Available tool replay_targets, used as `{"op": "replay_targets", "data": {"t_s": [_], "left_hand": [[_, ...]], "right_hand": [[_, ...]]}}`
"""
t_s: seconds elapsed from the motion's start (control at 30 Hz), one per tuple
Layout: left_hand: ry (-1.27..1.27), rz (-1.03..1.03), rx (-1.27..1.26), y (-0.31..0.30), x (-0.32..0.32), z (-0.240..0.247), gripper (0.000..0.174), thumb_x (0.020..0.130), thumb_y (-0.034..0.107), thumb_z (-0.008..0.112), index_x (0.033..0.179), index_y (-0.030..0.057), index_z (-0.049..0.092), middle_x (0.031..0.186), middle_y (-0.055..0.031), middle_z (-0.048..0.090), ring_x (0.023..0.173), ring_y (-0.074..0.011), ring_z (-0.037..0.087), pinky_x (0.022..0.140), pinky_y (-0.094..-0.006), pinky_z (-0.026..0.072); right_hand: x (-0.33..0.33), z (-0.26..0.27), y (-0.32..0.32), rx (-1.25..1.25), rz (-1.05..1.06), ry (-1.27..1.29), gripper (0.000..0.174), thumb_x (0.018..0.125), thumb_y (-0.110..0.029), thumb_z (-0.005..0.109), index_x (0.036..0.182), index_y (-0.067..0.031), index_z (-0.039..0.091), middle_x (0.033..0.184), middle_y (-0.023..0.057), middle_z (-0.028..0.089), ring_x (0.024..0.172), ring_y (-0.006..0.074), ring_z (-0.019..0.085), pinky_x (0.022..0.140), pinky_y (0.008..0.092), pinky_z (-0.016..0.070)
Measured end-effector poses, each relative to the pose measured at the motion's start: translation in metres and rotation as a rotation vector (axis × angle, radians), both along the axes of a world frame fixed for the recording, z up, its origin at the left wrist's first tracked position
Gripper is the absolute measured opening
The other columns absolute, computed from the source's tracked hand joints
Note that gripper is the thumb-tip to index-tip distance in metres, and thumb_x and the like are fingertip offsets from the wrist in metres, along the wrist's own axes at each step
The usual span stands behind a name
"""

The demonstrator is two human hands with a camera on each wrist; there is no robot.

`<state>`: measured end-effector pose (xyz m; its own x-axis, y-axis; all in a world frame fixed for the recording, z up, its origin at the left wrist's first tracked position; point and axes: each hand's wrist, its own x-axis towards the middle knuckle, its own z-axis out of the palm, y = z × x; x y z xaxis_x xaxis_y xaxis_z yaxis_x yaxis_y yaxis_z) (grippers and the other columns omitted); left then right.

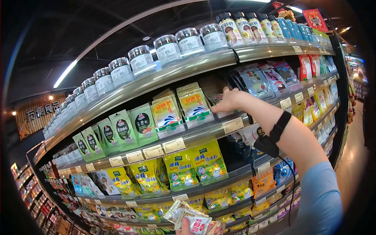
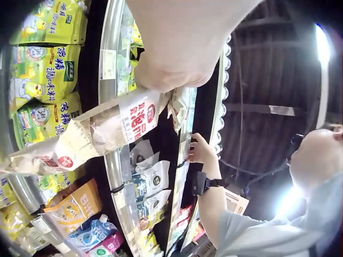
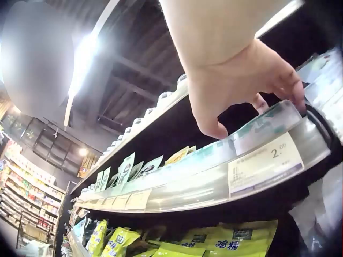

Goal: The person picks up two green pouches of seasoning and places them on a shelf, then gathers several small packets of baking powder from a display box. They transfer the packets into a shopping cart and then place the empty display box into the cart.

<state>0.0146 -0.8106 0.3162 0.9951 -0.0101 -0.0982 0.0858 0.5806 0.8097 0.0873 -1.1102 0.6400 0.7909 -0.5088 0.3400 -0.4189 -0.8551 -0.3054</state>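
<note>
1. left hand (image 1: pixel 183 231) at 6 o'clock in the head view, gripping a bunch of packets (image 1: pixel 192 219) fanned toward 12.
2. right hand (image 1: pixel 227 102) toward 2 o'clock of centre, fingers (image 3: pixel 293 92) curled over the shelf rail (image 3: pixel 177 184) above a price tag (image 3: pixel 262 166) — whether it pinches anything, cannot tell.
3. jars (image 1: pixel 166 47) at 12 o'clock.

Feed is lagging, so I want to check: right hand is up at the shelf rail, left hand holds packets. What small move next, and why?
Probably nudge the pale packet back into the gap beside the yellow packets: the right hand sits on it at the shelf rail, and the left hand grips more clear packets.
</note>
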Motion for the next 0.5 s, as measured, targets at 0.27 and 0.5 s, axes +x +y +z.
{"op": "replay_targets", "data": {"t_s": [0.27, 0.5], "left_hand": [[0.059, 0.050, -0.039, 0.012, 0.010, -0.017, 0.043, 0.092, 0.027, 0.054, 0.127, 0.0046, 0.042, 0.112, -0.0143, 0.057, 0.094, -0.0300, 0.062, 0.074, -0.0457, 0.0555], [-0.036, 0.052, 0.002, 0.026, -0.002, -0.010, 0.044, 0.094, 0.028, 0.048, 0.130, 0.0042, 0.038, 0.114, -0.0142, 0.056, 0.096, -0.0289, 0.062, 0.077, -0.0425, 0.0549]], "right_hand": [[-0.004, 0.017, -0.006, -0.023, 0.061, -0.222, 0.089, 0.060, -0.057, 0.065, 0.116, 0.0113, 0.052, 0.110, 0.0244, 0.060, 0.103, 0.0326, 0.060, 0.088, 0.0349, 0.0472], [-0.076, 0.007, 0.009, -0.070, 0.087, -0.355, 0.071, 0.064, -0.055, 0.058, 0.103, 0.0038, 0.064, 0.101, 0.0238, 0.063, 0.098, 0.0351, 0.061, 0.085, 0.0392, 0.0476]]}}
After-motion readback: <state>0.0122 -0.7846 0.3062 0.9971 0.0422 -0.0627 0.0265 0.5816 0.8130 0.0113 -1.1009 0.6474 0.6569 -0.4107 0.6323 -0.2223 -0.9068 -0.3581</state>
